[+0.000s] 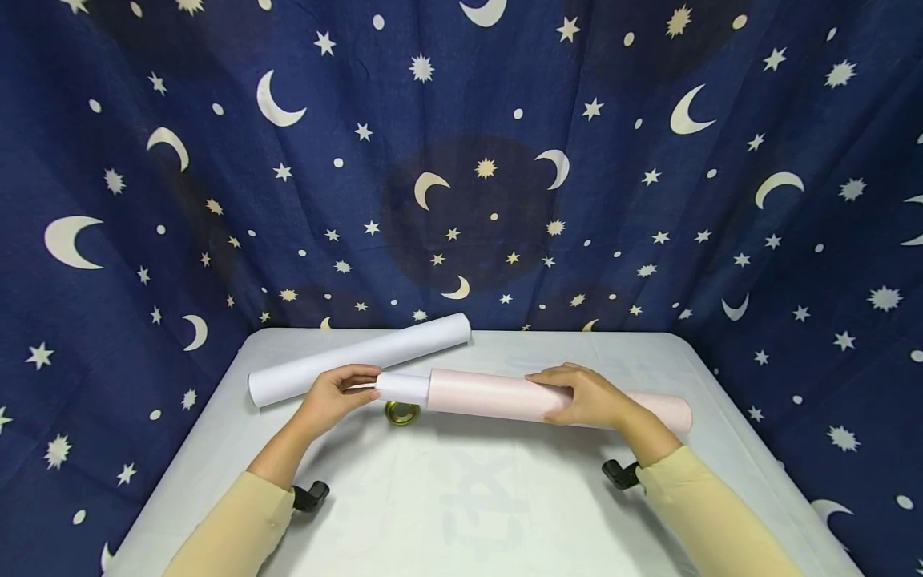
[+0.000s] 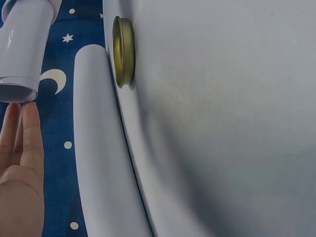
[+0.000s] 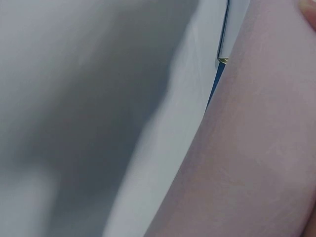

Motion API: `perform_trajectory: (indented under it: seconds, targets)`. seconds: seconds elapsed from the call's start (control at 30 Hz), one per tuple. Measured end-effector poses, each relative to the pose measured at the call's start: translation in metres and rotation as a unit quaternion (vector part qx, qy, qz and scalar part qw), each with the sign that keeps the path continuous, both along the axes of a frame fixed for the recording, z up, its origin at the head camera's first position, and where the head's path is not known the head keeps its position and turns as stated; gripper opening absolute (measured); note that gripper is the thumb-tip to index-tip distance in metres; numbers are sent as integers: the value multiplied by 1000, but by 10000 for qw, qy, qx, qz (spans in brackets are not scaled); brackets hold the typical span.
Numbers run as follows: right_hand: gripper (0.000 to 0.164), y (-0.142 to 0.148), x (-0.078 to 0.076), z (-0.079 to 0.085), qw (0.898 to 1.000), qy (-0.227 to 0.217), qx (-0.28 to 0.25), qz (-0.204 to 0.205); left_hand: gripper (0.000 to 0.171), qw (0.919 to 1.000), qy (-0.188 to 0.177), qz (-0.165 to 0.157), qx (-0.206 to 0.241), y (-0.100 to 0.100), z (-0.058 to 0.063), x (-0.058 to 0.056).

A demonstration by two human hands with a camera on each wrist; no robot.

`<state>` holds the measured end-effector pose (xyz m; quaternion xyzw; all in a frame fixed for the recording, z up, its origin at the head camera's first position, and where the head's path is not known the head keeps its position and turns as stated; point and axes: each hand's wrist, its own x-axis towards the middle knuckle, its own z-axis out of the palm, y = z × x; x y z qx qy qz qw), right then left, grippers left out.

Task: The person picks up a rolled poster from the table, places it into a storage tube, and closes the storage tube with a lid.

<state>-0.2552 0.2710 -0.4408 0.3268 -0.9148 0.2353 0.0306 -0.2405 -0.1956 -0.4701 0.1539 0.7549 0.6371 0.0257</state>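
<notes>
A pale pink tube [image 1: 490, 393] lies nearly level across the front of me, over the table. My right hand [image 1: 587, 397] grips it from above near its middle, thumb on the near side. A rolled white sheet [image 1: 404, 388] sticks out of the tube's left end. My left hand [image 1: 340, 398] is at the roll's outer end; in the left wrist view its straight fingers [image 2: 30, 133] have their tips right at the roll's rim. The right wrist view is mostly filled by the pink tube [image 3: 247, 133]. Just below the roll lies a round gold-coloured lid [image 1: 401, 413].
A second, longer white roll [image 1: 360, 359] lies slantwise at the back left of the white-covered table [image 1: 461, 497]. A dark blue curtain [image 1: 476, 200] with moons and stars hangs behind and at both sides. Black wrist mounts [image 1: 312, 496] show at both wrists.
</notes>
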Motion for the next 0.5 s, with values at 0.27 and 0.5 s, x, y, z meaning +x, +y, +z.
perform_trajectory:
  seconds: [0.27,0.5]
  targets:
    - [67,-3,0,0,10000,22,-4,48,44,10000,10,-20,40,7,-1,-2]
    - [67,-4,-1,0,10000,39,-42,70,41,9999,137,-87,55,13,-1,-2]
